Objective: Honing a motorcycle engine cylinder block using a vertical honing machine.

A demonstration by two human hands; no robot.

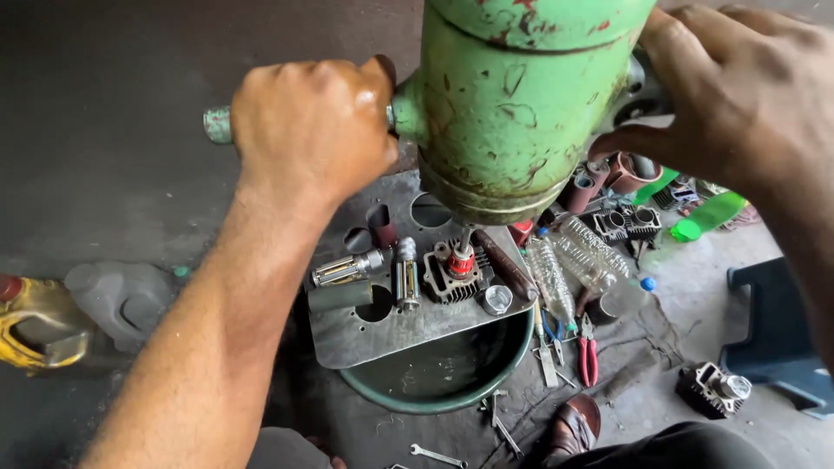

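Grey floor with pliers, bottles, perhaps a spanner.

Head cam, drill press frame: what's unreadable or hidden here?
- Left hand: closed on the green lever; its fingers hide most of the grip.
- Right hand: contact on the far side of the green machine head is hidden by that head.
- Machine head top: cut off by the upper edge.
- Tool tip over the engine cylinder: too small to judge contact.

Chipped green machine head, upright, side lever level, above finned engine cylinder.
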